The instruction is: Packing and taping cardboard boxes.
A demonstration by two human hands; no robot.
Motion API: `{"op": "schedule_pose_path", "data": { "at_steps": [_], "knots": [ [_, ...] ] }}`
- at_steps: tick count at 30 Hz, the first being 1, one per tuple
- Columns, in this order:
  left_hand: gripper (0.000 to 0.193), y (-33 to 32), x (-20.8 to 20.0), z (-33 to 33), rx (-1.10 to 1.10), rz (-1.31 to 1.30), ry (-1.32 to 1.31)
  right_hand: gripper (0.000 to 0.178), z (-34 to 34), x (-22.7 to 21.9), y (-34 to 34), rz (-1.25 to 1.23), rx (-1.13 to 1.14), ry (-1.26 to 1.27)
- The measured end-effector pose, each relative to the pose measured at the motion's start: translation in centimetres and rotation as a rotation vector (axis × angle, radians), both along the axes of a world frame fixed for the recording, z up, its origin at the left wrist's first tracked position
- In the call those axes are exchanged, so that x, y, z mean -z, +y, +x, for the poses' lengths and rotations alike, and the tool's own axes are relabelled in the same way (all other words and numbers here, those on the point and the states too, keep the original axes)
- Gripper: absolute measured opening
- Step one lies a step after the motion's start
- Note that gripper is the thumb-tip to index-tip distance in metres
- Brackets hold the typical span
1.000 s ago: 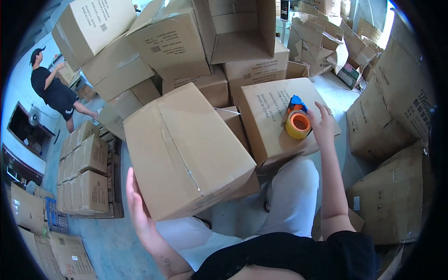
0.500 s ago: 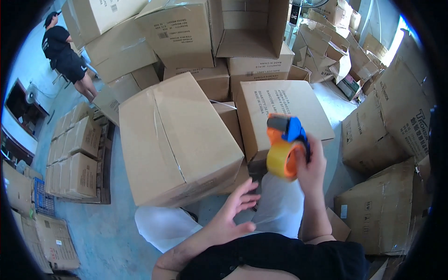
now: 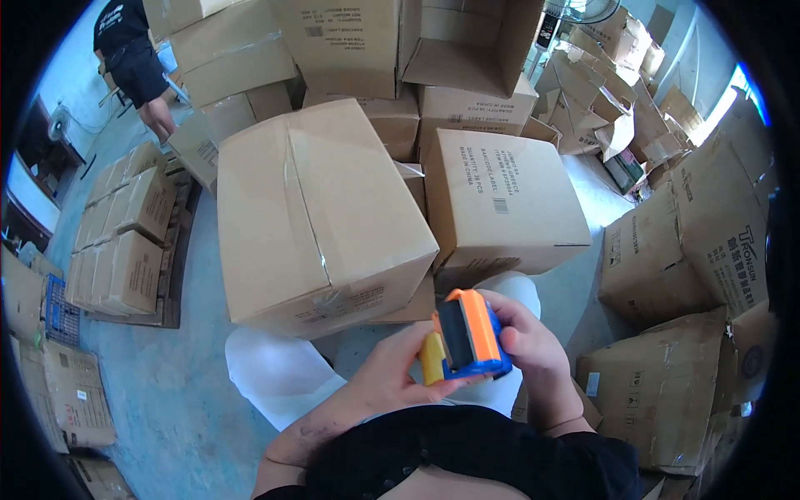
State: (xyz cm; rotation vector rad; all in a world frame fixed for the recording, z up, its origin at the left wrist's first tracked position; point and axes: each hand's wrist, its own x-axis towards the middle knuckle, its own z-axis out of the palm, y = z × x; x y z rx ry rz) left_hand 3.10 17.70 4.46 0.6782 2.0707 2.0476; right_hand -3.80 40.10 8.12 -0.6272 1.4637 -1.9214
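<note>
An orange and blue tape dispenser [image 3: 473,333] with a yellow tape roll is held close to my body, above my lap. My right hand [image 3: 533,346] grips its blue side from the right. My left hand [image 3: 398,367] closes on the yellow roll from the left, thumb beneath, the other fingers partly hidden behind it. Beyond my hands, a large cardboard box [image 3: 300,217] with tape along its top seam stands in front of me on the left. Beside it on the right is another closed box [image 3: 512,196] with printed text on top.
Stacked cartons [image 3: 350,50] rise at the back, one of them open. A pallet of boxes [image 3: 133,242] stands on the left floor, with a person [image 3: 137,75] farther off. Large cartons [image 3: 658,383] crowd my right side. A fan [image 3: 583,8] is at the back.
The dispenser has come down toward my lap and turned. My left hand, open and apart before, now holds the roll side. The view has shifted slightly.
</note>
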Motion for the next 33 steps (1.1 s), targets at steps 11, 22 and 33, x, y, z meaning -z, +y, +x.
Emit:
{"op": "schedule_pose_path", "data": {
  "at_steps": [11,22,33],
  "knots": [
    [0.093,-5.0,-3.0,3.7,-0.335,0.057,-0.088,0.064,1.1,0.2,-1.7,-0.051,0.098,-0.066],
    [0.020,-5.4,-4.6,4.5,-0.250,0.194,-0.456,0.056,1.4,-5.2,-2.7,0.545,-0.065,0.618],
    [0.012,-7.0,-5.9,6.1,-0.380,0.308,-0.333,0.071,-0.8,-8.3,-5.1,0.533,-0.406,0.723]
  ]
}}
